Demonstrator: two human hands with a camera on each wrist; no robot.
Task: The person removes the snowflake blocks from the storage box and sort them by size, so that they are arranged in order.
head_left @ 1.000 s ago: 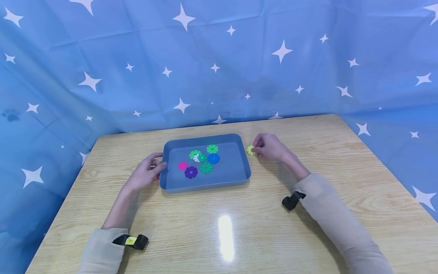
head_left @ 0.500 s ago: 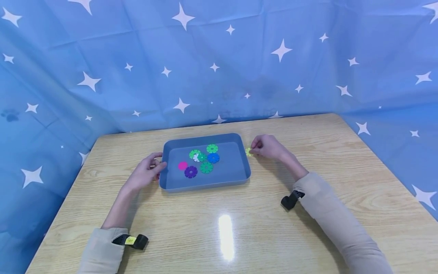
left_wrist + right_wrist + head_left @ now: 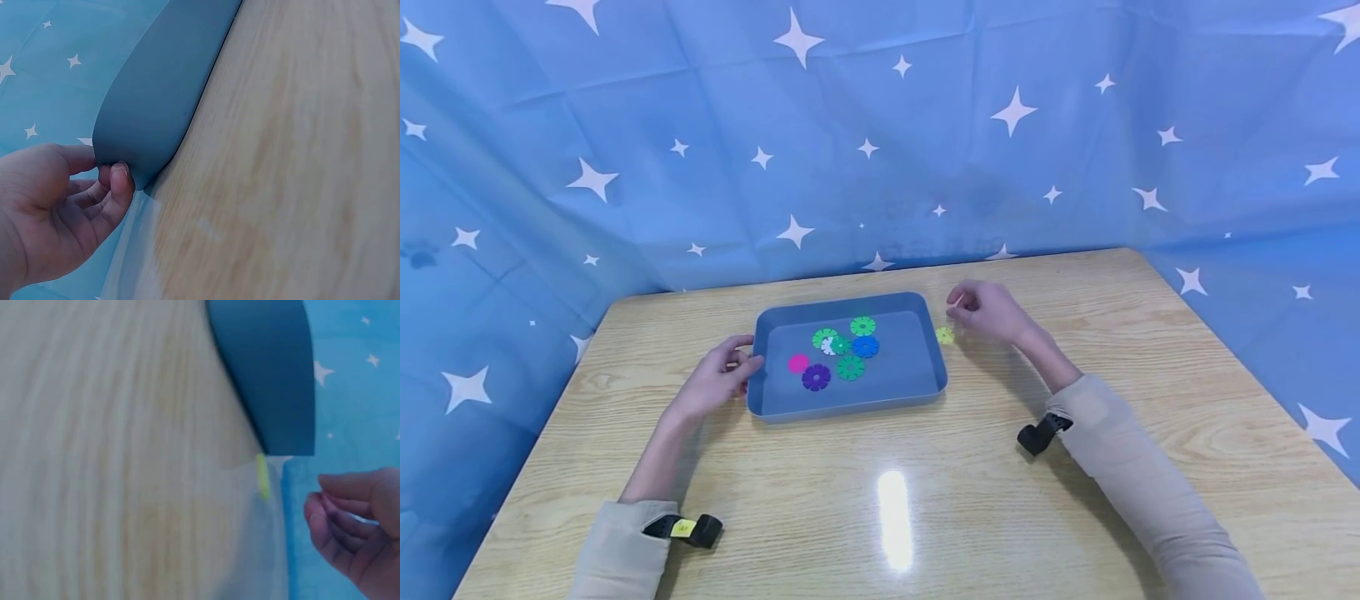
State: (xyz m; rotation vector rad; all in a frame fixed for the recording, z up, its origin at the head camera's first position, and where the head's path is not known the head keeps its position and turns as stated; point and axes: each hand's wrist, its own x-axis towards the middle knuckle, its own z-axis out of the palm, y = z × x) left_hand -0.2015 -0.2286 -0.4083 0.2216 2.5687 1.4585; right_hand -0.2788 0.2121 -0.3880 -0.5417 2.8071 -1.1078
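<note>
My left hand (image 3: 713, 379) grips the left end of a shallow grey-blue tray (image 3: 895, 392), its thumb over the rim. The left wrist view shows its curled fingers at the tray's corner (image 3: 147, 125). Inside the tray lie several notched plastic discs: a purple disc (image 3: 816, 377), a blue disc (image 3: 865, 347), a pink disc (image 3: 799, 363), a white disc (image 3: 828, 346) and green ones. A yellow notched disc (image 3: 944, 336) lies on the table against the tray's right side. Just above that disc hovers my right hand (image 3: 992, 312), fingers loosely bent, nothing visible between them in the right wrist view.
The light wooden table (image 3: 790, 500) extends around the tray, with a bright light reflection in front. Behind it hangs a blue curtain (image 3: 880, 125) with white stars. A black wrist camera (image 3: 1037, 437) sits at the right sleeve.
The yellow disc has slid slightly left and toward the front, up against the tray. My right hand has let go of it and lifted away. The left hand keeps its grip.
</note>
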